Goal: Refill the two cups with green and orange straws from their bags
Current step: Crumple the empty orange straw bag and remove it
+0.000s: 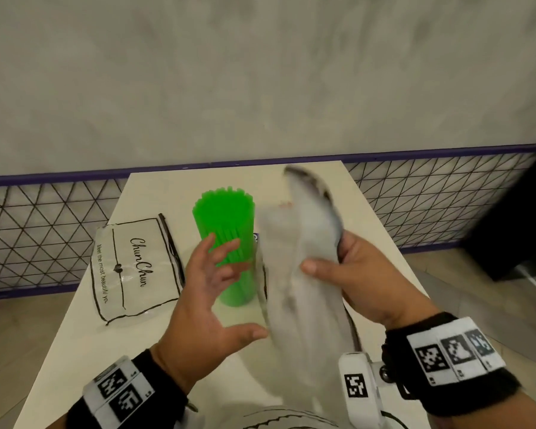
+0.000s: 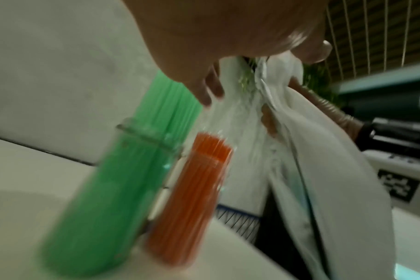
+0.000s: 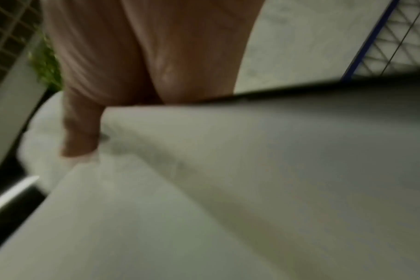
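Note:
A clear cup packed with green straws [image 1: 226, 218] stands mid-table. In the left wrist view this green cup [image 2: 122, 180] has a cup of orange straws [image 2: 192, 199] right beside it. The head view hides the orange cup behind a whitish plastic bag [image 1: 304, 305]. The bag is blurred by motion and held up over the cups. My right hand [image 1: 325, 258] grips the bag at its middle, thumb in front and fingers behind. My left hand [image 1: 232, 292] is spread, holds nothing, and hovers in front of the green cup beside the bag. In the right wrist view the bag [image 3: 204, 170] fills the frame.
A flat, empty printed bag [image 1: 133, 267] lies on the white table [image 1: 75, 351] left of the green cup. A wire-mesh fence [image 1: 44, 236] with a purple rail runs behind the table, under a grey wall. Floor shows on both sides.

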Action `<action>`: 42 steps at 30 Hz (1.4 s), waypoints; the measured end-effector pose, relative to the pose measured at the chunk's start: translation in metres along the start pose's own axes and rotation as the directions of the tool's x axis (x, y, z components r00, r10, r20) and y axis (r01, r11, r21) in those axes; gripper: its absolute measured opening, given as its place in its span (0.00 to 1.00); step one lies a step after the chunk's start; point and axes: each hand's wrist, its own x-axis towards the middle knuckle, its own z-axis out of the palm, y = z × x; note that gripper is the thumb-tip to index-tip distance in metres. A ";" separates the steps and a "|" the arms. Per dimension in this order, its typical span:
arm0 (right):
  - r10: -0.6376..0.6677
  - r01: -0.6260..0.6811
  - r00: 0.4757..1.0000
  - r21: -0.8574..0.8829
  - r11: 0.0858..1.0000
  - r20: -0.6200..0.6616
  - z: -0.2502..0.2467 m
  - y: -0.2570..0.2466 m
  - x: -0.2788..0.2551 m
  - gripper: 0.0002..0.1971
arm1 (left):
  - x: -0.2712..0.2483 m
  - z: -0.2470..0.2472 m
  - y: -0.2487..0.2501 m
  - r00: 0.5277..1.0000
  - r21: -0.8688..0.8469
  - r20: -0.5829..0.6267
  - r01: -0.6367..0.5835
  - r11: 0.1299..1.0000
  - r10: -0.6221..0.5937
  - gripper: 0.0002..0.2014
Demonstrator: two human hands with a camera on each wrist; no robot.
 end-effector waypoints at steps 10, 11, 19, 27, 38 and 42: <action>-0.293 0.188 0.897 -0.315 0.930 -0.331 0.038 -0.021 0.008 0.45 | 0.046 0.025 0.044 0.948 -0.136 -0.307 0.039 0.990 -0.079 0.14; -0.319 0.186 0.868 -0.346 0.920 -0.381 0.037 -0.021 0.007 0.45 | 0.049 0.021 0.047 0.936 -0.173 -0.341 0.025 0.985 -0.083 0.16; -0.568 0.403 0.820 -0.772 0.491 0.067 0.039 -0.057 -0.005 0.39 | 0.059 0.010 0.075 0.949 0.044 -0.302 -0.079 0.996 0.088 0.21; -0.423 0.158 0.904 -0.965 0.209 0.057 0.026 -0.084 -0.004 0.24 | 0.069 0.004 0.080 0.945 0.454 0.088 -0.321 0.831 0.316 0.50; -0.354 0.330 0.933 -0.555 0.763 0.068 0.079 -0.100 0.010 0.24 | 0.096 -0.007 0.113 0.794 0.158 -0.439 -0.391 0.906 0.420 0.08; -0.520 0.330 0.848 -0.669 0.666 -0.100 0.075 -0.104 0.019 0.20 | 0.098 -0.040 0.089 0.648 0.055 -0.691 -0.395 0.917 0.321 0.08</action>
